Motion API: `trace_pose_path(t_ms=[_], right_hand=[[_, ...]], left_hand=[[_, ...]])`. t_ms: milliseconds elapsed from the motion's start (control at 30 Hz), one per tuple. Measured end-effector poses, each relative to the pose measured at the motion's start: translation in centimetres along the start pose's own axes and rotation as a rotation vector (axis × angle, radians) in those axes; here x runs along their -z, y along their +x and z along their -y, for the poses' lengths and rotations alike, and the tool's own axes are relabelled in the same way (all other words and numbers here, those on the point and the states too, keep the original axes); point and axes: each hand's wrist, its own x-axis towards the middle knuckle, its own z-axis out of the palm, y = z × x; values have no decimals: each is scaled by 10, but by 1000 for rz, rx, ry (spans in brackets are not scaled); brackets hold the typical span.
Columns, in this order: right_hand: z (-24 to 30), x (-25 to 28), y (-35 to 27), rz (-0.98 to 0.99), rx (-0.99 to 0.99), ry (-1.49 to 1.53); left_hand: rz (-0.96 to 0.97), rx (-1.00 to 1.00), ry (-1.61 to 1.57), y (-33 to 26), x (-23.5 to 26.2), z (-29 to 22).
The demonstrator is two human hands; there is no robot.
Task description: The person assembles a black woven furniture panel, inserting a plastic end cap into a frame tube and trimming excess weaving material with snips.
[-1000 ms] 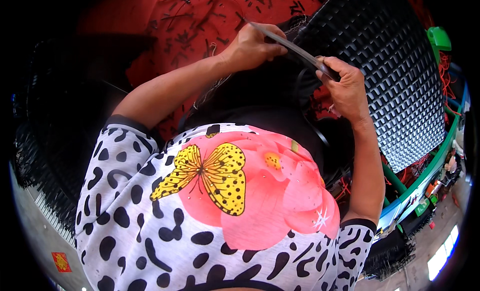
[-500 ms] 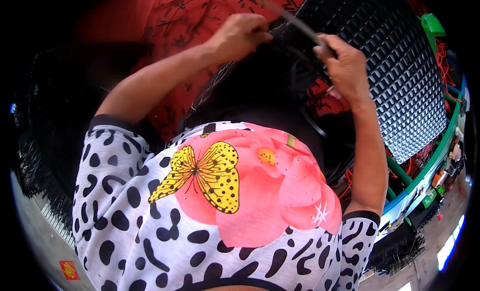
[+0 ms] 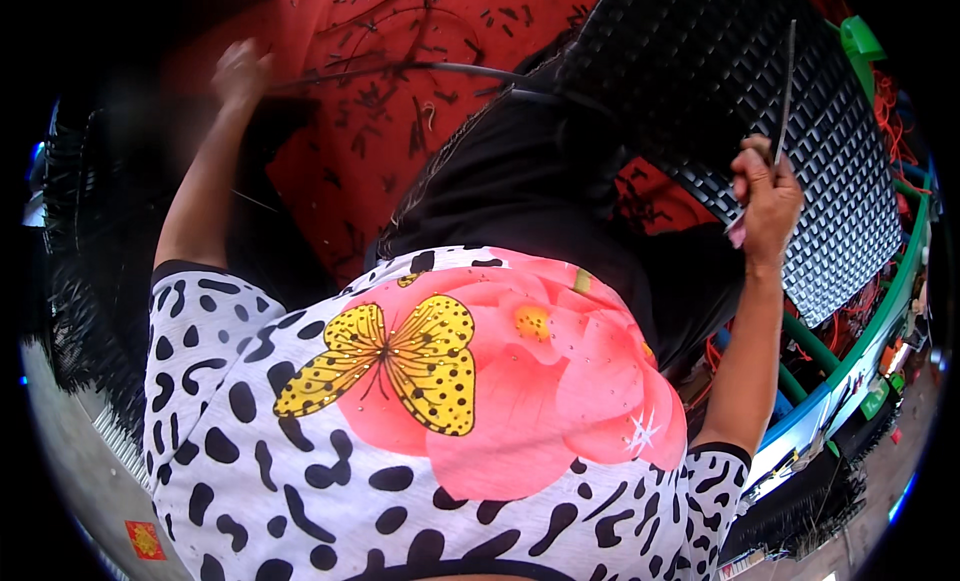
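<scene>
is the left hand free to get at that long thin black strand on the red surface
Probably yes: the left hand, blurred, is already at the end of the thin black strand on the red surface, with nothing lying between them. Whether the hand actually grips it cannot be told.

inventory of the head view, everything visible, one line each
thin dark strip: 1, dark grey, upright in the right hand
studded mat: 1, black, upper right
red surface: 1, red, littered with short dark offcuts, top centre
long thin strand: 1, dark, across the red surface toward the left hand
black fabric: 1, black, centre
green frame: 1, green, right edge
patterned shirt: 1, white with black spots, pink flower, yellow butterfly
left hand: blurred, upper left
right hand: closed on the strip
</scene>
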Motion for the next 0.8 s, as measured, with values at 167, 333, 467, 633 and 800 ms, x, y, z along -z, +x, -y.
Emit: trace_pose_path(t_ms=[167,333,467,633,800], right_hand=[[5,-56,-48,197,-294,60],[12,-114,-67,122,-244,-52],[20,-122,-65,73,-276,215],[35,-110,-52,-50,-263,498],[39,-104,-26,-85,-97,291]], left_hand=[[-133,-808,-761,-15,78,-182],[95,-958,-1029,-55,125,-252],[453,-829,-1223,-57,129,-249],[558,-806,-1214,-60,127,-248],[527,-783,-1165,-63,129,-249]])
